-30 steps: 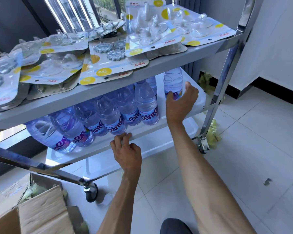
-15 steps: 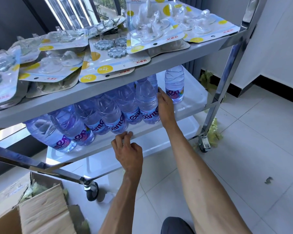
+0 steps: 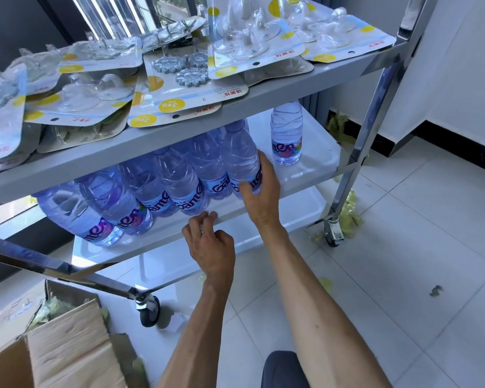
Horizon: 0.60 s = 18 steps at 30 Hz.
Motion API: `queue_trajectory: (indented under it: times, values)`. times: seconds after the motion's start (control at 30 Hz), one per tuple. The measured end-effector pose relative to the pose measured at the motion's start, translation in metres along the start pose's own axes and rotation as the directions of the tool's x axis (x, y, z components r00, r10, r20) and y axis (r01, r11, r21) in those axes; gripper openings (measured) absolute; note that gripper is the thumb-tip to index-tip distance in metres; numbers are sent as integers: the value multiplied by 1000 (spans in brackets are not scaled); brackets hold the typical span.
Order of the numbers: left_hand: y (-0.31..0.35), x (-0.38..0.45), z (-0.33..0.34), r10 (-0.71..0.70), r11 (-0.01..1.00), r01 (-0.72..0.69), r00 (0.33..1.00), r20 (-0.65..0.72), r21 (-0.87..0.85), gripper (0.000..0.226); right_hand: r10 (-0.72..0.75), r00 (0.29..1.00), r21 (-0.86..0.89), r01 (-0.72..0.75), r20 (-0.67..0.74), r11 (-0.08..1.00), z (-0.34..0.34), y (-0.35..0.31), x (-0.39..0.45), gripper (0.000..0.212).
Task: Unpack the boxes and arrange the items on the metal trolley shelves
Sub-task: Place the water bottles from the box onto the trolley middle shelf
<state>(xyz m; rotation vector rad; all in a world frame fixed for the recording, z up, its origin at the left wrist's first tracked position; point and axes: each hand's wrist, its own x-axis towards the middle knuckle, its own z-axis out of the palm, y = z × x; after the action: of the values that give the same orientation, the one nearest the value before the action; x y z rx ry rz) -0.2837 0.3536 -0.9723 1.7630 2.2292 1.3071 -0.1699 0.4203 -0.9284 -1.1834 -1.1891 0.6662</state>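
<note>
Where white floor tiles [image 3: 403, 275] spread, the metal trolley [image 3: 375, 113] stands.

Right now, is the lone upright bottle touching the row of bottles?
No. The lone bottle stands apart, with bare middle shelf between it and the row's end bottle, which the right hand grips.

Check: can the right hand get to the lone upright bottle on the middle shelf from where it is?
Probably yes. The right hand grips the end bottle of the row; the lone bottle stands just beyond, with bare middle shelf between.
</note>
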Motion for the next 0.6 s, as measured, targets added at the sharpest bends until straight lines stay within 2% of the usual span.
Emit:
queue_trajectory:
  times: [0.1, 0.33, 0.47, 0.6]
  values:
    - [-1, 0, -2, -1, 1000, 0, 1000, 16, 11, 54, -33, 999, -159, 30, -17, 987, 3, 1, -5, 84]
    - [0, 1, -6, -18, 1000, 18, 999, 48, 3, 53, -32, 969, -295, -43, -246, 955, -8, 2, 7, 85]
    - [-2, 1, -6, -1, 1000, 1, 999, 47, -1, 53, -14, 965, -311, -70, -261, 948, -24, 2, 18, 88]
    - [-1, 0, -6, -18, 1000, 18, 999, 46, -12, 52, 3, 981, -254, -53, -192, 966, -29, 5, 20, 87]
